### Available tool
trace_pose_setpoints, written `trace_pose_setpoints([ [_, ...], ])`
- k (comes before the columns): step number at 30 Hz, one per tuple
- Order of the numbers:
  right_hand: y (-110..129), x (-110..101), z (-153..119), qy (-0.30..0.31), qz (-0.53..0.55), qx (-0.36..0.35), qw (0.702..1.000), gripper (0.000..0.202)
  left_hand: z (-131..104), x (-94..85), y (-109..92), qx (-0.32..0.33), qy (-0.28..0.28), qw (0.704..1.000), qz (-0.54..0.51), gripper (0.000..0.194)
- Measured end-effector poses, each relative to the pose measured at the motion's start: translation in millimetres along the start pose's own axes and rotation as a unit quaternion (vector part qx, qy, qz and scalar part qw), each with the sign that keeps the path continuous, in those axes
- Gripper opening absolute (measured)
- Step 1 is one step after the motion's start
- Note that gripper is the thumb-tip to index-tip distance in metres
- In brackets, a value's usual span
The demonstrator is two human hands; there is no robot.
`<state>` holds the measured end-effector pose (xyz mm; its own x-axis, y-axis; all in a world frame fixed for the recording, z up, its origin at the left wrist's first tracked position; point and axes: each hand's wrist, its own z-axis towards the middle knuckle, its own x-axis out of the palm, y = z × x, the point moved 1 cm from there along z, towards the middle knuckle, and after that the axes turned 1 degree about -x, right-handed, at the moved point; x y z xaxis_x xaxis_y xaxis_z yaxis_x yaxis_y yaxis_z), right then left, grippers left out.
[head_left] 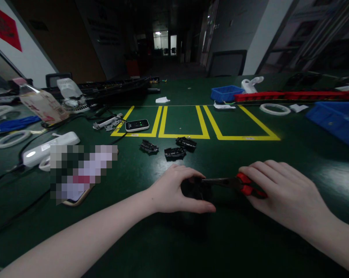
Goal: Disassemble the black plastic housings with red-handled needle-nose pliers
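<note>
Bare green table [249, 154] beyond the hands; three black parts [174, 153] ahead-left.

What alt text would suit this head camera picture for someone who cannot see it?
Two bare hands work at a dark green table: the right hand holds red-handled pliers whose tips meet a small black part gripped by the left hand. Three more black parts lie just beyond, before yellow floor-tape boxes and blue bins.

Three black parts [174, 148], perhaps; two bins [226, 93].
</note>
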<state>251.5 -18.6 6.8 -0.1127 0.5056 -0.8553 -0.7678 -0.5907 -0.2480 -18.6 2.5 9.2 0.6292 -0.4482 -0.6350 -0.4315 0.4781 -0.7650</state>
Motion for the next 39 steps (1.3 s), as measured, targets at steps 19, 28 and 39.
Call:
trace_pose_setpoints([
  [19,-2.6,6.8,2.0,0.031,0.105,0.069,0.992,0.022,-1.1,0.5,-2.8,0.049,-0.013,0.998,0.032,0.074],
  [28,0.2,7.3,-1.6,0.014,0.079,0.026,0.996,0.027,-0.5,3.1,1.6,0.071,-0.013,0.995,0.064,0.075],
  [39,2.0,9.7,0.7,0.044,0.146,0.066,0.986,0.023,0.0,3.1,0.8,0.068,-0.013,0.995,0.065,0.079],
])
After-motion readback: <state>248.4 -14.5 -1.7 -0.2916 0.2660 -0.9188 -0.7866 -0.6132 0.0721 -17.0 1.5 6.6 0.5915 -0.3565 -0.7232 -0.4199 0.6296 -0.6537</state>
